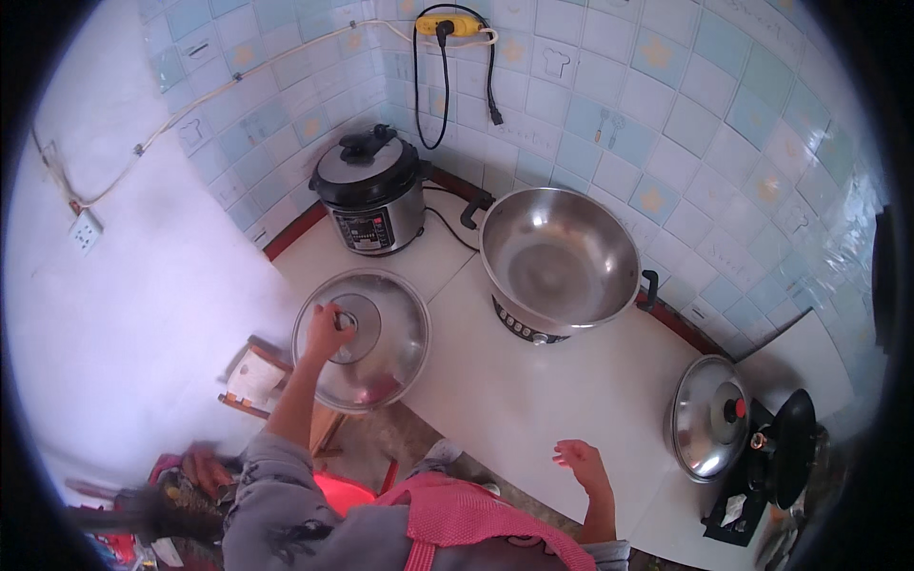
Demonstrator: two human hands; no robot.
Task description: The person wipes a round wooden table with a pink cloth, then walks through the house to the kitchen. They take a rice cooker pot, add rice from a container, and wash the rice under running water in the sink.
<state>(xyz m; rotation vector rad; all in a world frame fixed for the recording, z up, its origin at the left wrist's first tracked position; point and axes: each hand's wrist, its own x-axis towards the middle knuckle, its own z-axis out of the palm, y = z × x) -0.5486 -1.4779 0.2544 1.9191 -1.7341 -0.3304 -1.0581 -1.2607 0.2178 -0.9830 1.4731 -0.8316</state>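
My left hand [330,333] grips the knob of a large round metal lid with a glass centre [396,321] at the left of the counter. Whether the lid rests on the counter or hangs just above it, I cannot tell. My right hand [582,460] is over the counter's front edge, its fingers loosely apart and holding nothing. In front of me stands a wide stainless steel electric wok [557,264] without a cover, its inside bare. It has black side handles and a control panel on its front.
An electric pressure cooker [371,193] stands in the back left corner. A yellow power strip [448,26] with a hanging black cord is on the tiled wall. At right are a domed metal lid [710,417] and a black gas stove [742,492]. A small wooden chair [257,378] stands at left.
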